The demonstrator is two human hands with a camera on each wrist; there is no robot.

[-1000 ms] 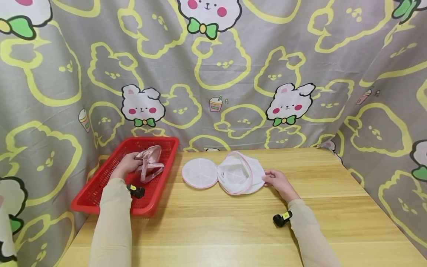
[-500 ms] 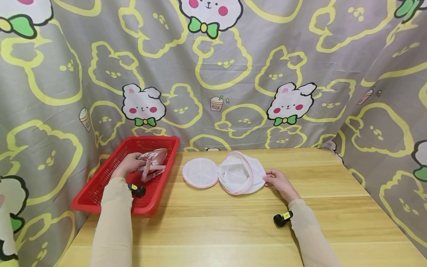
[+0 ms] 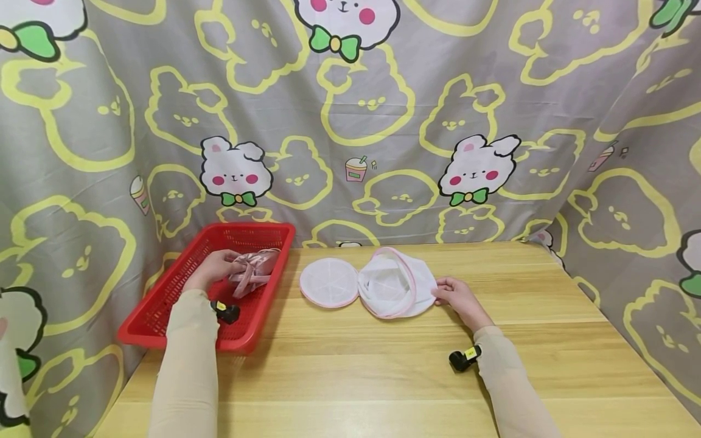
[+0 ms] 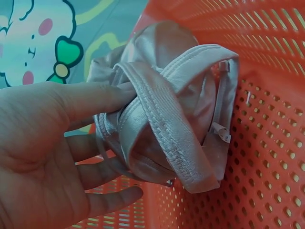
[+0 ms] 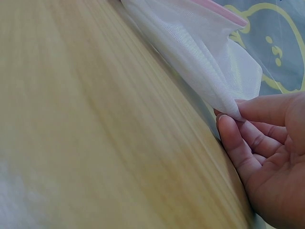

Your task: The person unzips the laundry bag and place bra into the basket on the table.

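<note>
Inside the red plastic basket (image 3: 267,313), my left hand (image 3: 212,269) pinches a pink satin bra (image 3: 254,267). In the left wrist view the thumb lies over the bra's crossed straps (image 4: 167,129), and the other fingers are behind or below it. A white mesh laundry bag (image 3: 389,283) with pink trim lies at mid-table, its round mouth raised. My right hand (image 3: 461,302) pinches the bag's right edge between thumb and fingers, seen close up as white fabric (image 5: 200,62) in the right wrist view. Beside the bag, its round mesh flap (image 3: 328,283) lies flat to the left.
The wooden table (image 3: 350,371) stretches in front of the bag and off to the right. A patterned grey curtain (image 3: 350,121) hangs behind and on both sides. The basket stands at the table's left, with perforated walls.
My left hand has kept its hold while the bra has sunk lower and shifted slightly right within the basket. The right hand and the laundry bag have stayed in place.
</note>
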